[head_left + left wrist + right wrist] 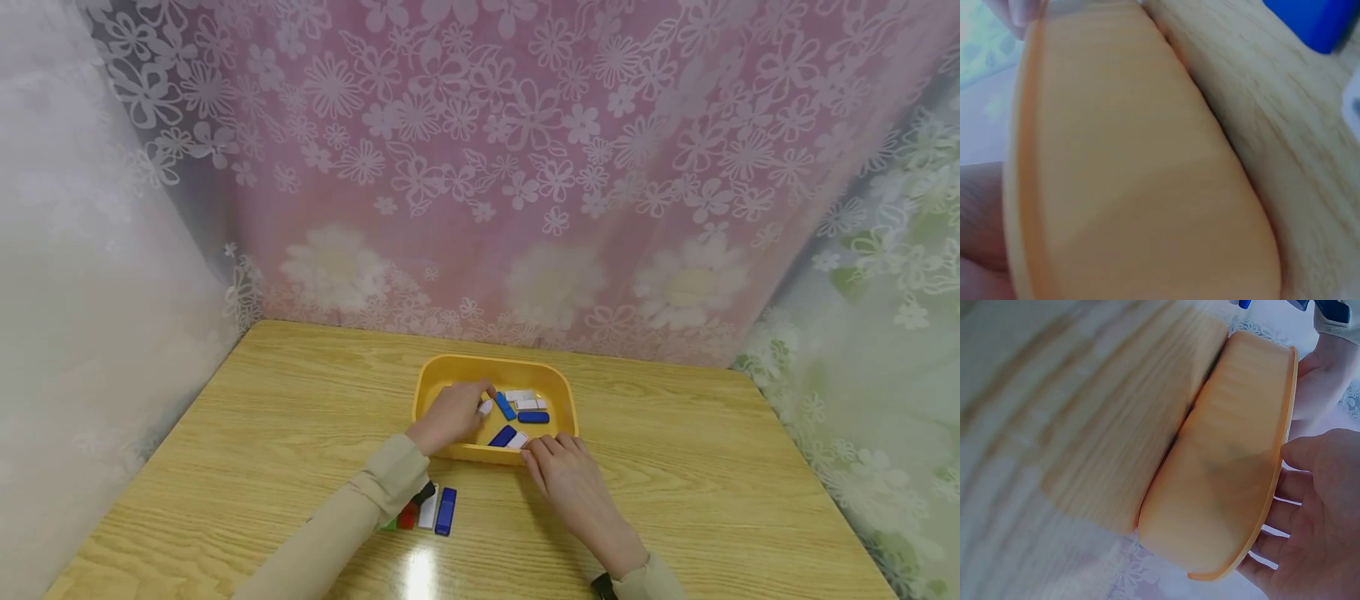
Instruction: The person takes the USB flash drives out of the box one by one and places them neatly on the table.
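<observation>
A yellow plastic bin (495, 362) stands on the table, holding several blue and white USB sticks. My left hand (450, 414) reaches over its near wall and pinches a white USB stick (485, 407) inside; the contact is partly hidden. Close to those fingers lies a bright blue USB stick (505, 406). My right hand (570, 483) grips the bin's near right rim, thumb outside and fingers over the edge. In the right wrist view, that hand (1322, 500) is at the rim (1275, 481). The bin's outer wall (1129, 156) fills the left wrist view.
In front of the bin, a dark blue USB stick (446, 512) lies beside a white one (428, 510), a red one (407, 517) and a green one (391, 524), partly under my left forearm. A pink flowered curtain (487, 167) hangs behind the wooden table (315, 392).
</observation>
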The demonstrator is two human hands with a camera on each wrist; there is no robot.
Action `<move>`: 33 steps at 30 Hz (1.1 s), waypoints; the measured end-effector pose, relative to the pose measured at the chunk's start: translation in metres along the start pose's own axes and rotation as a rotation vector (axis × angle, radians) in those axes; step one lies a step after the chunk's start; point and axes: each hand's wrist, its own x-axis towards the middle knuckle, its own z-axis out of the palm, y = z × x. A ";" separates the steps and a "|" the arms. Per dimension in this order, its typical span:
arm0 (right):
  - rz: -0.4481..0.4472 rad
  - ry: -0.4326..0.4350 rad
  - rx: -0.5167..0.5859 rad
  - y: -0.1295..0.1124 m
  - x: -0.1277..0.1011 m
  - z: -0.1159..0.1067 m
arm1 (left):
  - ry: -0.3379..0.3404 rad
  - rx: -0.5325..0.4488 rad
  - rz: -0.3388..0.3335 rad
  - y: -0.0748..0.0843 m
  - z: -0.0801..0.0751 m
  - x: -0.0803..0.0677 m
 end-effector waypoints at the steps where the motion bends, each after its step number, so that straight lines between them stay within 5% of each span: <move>1: 0.001 -0.002 0.000 0.000 0.000 0.000 | 0.010 -0.013 0.000 0.000 -0.001 -0.001; 17: -0.001 0.004 -0.013 -0.001 0.000 0.000 | 0.130 -0.175 0.027 0.010 -0.024 -0.023; 33: 0.007 -0.005 -0.004 -0.001 0.000 0.000 | 0.201 -0.206 0.104 0.026 -0.035 -0.054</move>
